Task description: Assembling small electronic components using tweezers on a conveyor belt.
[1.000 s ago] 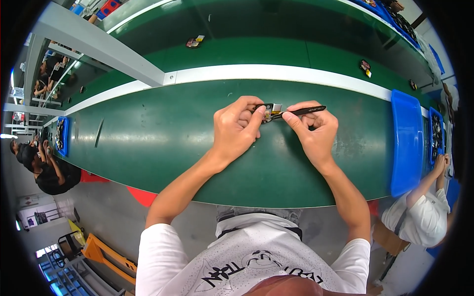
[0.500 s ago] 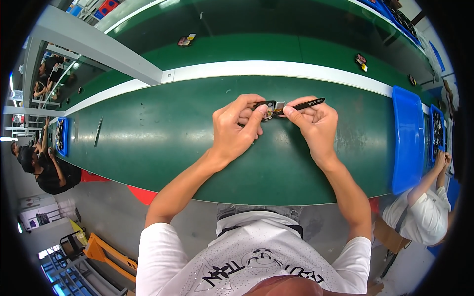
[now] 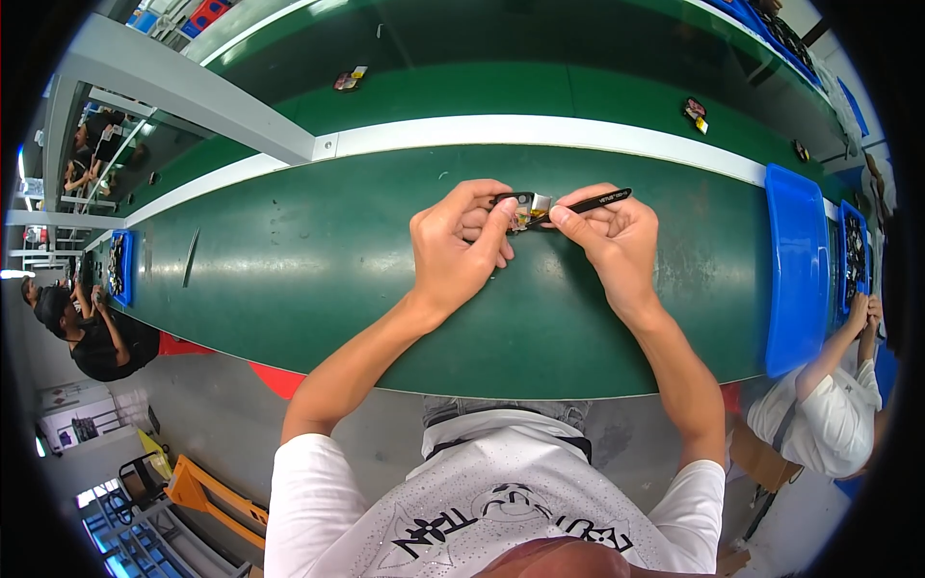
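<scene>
My left hand [image 3: 458, 246] is closed, pinching the edge of a small black electronic unit [image 3: 521, 213] above the green table. A silvery flat piece [image 3: 541, 203] and some yellow show on the unit's right side. Between thumb and fingers, my right hand [image 3: 612, 241] grips black tweezers [image 3: 602, 200]. Their tips point left to the unit, close to the silvery piece; whether they touch it I cannot tell. Fingers hide part of the unit.
On the green table [image 3: 318, 318] lies a thin dark strip [image 3: 191, 258] at left. A blue tray [image 3: 797, 270] stands at the right end. Beyond the white rail [image 3: 540, 131], small units [image 3: 696, 114] sit on a green belt. Co-workers sit left and right.
Both hands stay nearly in place, with the unit turned slightly. The small units on the belt have shifted a little to the left.
</scene>
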Motion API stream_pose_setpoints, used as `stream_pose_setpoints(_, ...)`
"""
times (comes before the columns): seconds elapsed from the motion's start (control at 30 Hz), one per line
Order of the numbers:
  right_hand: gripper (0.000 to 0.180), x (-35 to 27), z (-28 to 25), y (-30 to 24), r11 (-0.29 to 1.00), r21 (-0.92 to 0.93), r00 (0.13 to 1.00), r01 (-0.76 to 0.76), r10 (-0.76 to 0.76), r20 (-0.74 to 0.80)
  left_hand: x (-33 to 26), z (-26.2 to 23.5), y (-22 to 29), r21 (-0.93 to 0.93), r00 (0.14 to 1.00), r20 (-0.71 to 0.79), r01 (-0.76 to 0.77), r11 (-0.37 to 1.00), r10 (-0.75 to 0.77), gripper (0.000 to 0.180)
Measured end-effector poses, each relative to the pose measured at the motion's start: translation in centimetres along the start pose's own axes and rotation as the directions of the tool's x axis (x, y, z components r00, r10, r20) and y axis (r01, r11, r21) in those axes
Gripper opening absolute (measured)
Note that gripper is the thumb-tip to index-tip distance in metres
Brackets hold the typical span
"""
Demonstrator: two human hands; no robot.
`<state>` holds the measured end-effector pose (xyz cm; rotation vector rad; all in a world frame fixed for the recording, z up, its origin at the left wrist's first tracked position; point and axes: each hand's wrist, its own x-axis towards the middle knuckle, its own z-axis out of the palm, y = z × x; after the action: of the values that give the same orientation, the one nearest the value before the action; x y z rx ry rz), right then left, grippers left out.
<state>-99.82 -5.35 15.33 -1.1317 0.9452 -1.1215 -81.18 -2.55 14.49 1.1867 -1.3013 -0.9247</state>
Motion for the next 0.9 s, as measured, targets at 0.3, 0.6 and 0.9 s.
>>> stream_pose_setpoints(0.3,0.01,0.0,-0.3,0.8,0.988,-0.09,0.991,0.128,-0.131,-0.024,0.9,-0.8,-0.4,-0.346,0.947,0.239,0.29,0.892,-0.215,0.033)
stream_pose_setpoints(0.6,0.009,-0.5,-0.1,0.7,0.871,-0.301,0.916,0.388,-0.402,0.019,0.9,-1.2,-0.9,-0.375,0.938,0.294,0.291,0.88,-0.185,0.034)
stream_pose_setpoints(0.9,0.01,-0.5,0.0,0.8,0.88,-0.285,0.919,0.379,-0.395,0.001,0.8,-1.1,-0.8,-0.383,0.949,0.274,0.258,0.887,-0.157,0.033)
